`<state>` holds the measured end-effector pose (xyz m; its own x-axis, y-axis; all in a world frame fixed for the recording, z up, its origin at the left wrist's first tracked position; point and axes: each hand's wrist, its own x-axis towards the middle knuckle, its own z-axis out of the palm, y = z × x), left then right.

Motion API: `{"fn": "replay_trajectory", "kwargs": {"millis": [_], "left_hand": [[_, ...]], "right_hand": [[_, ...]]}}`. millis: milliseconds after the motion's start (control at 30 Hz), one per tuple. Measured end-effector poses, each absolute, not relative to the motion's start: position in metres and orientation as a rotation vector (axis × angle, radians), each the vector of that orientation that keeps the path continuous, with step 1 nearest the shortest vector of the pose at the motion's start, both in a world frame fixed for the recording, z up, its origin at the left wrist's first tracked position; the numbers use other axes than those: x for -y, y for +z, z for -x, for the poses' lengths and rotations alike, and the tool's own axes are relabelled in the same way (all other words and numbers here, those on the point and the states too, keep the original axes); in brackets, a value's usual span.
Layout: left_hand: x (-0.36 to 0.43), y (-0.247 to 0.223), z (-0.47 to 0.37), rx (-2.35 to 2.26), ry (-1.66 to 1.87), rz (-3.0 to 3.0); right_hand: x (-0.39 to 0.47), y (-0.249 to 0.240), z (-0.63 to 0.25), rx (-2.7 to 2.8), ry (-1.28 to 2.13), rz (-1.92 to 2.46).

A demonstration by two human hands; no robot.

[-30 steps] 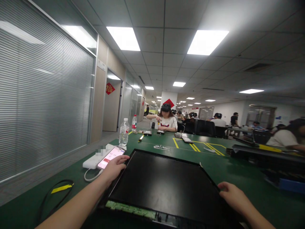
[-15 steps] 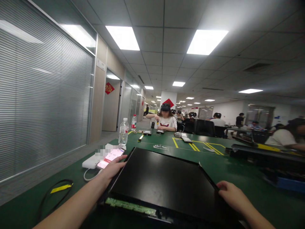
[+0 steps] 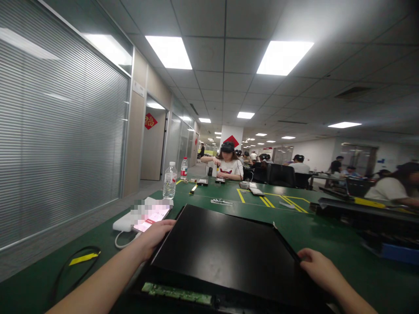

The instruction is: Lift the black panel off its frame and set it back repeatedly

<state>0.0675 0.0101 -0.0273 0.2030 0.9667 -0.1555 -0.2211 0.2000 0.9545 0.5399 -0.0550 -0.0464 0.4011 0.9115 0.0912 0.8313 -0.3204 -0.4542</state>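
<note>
A flat black display panel [image 3: 225, 244] lies in front of me over a dark frame. Along the frame's near side runs a strip of green circuit board [image 3: 176, 293]. My left hand [image 3: 159, 235] grips the panel's left edge, its fingertips partly hidden at the rim. On the opposite side, my right hand [image 3: 316, 264] has its fingers curled round the right edge. Just beyond my left hand rests a lit phone [image 3: 152, 219], beside a white box-like device [image 3: 122, 221] with a white cable.
Left on the green table [image 3: 108, 279] lies a black cable loop [image 3: 59, 272] with a yellow tag. A water bottle [image 3: 170, 181] stands beyond the phone. Dark panels [image 3: 366, 209] and a blue bin [image 3: 399, 253] sit at right. Across the table a person [image 3: 227, 168] works with a screwdriver.
The panel's near edge has shifted relative to the frame, and the circuit board strip now sits slightly lower and further left. My left hand has moved a little nearer; the right stays put.
</note>
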Motion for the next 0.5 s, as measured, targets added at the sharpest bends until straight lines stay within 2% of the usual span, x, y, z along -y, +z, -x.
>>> {"fn": "replay_trajectory", "kwargs": {"millis": [233,500], "left_hand": [[-0.0074,-0.0224,-0.072,-1.112,1.112,-1.059],[-0.0024,-0.0265,-0.0675,-1.155,1.059,-1.329]], "right_hand": [[0.0565,-0.0435,-0.5355,1.484,0.179,2.233],[0.0534,-0.0482,-0.5406,1.502,0.259,2.208]]}}
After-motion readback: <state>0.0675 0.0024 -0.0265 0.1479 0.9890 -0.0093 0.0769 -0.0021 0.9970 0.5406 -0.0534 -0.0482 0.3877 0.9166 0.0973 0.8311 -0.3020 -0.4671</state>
